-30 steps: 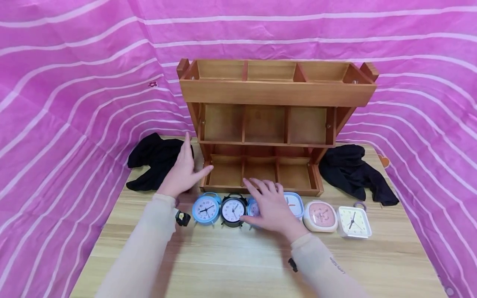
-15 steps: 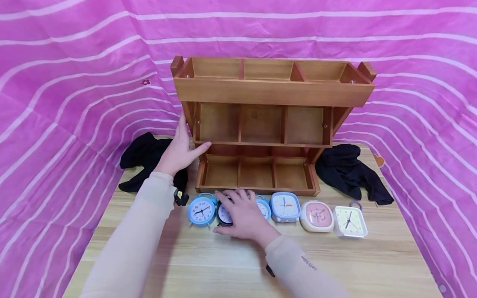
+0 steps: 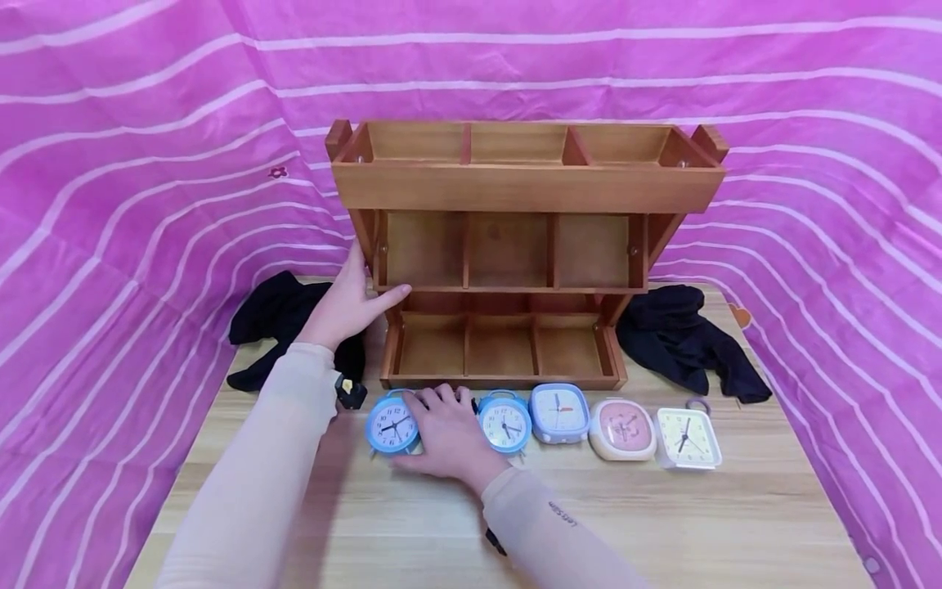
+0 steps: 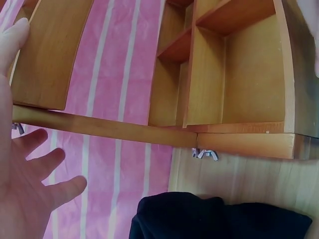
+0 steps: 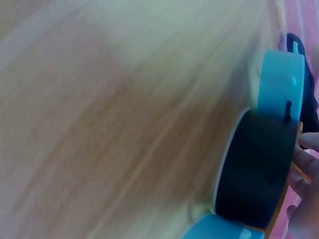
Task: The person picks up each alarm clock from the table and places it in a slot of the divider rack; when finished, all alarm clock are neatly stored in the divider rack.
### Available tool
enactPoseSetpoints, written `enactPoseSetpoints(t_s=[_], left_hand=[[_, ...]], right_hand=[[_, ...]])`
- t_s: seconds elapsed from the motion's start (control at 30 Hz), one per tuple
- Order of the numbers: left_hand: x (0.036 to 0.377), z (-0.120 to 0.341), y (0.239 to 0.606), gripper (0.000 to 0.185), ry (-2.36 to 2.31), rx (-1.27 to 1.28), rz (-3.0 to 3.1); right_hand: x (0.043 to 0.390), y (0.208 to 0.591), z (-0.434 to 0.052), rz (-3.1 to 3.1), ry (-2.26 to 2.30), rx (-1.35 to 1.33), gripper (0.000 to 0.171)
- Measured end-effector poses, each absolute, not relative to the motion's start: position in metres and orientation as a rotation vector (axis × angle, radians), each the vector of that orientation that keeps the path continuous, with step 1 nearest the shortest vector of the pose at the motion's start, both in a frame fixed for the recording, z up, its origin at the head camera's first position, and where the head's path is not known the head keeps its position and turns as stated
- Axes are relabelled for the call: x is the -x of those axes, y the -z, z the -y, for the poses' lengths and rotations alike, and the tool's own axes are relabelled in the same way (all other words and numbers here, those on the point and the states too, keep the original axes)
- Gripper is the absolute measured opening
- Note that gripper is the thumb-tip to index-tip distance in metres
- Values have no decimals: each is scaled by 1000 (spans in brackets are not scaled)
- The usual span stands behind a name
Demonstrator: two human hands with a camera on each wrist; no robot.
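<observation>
The right hand (image 3: 441, 433) has slid left along the clock row and is now closing loosely curled fingers over the black alarm clock (image 5: 256, 172), between two blue alarm clocks, near the wooden organizer (image 3: 515, 245); the left hand (image 3: 346, 303), fingers straight, is bracing the organizer's left side.

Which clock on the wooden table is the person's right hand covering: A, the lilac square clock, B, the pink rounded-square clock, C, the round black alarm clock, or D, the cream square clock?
C: the right hand lies over the round black alarm clock, which sits between the two round blue alarm clocks; the square clocks lie uncovered to the right.
</observation>
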State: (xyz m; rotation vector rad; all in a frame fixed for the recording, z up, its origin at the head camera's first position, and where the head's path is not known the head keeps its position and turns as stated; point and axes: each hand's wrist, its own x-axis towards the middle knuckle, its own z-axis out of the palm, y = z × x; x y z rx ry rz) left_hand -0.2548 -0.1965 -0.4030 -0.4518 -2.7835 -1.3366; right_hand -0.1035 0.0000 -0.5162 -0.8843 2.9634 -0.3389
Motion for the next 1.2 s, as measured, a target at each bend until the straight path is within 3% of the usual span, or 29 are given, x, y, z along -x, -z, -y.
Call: enactPoseSetpoints(t_s=[0.77, 1.2], left_hand=[[251, 185, 417, 115, 1381, 373, 2774], [251, 191, 417, 113, 1395, 356, 2747]], right_hand=[[104, 522, 10, -2939, 492, 724, 93], [111, 525, 16, -2924, 575, 801, 94]])
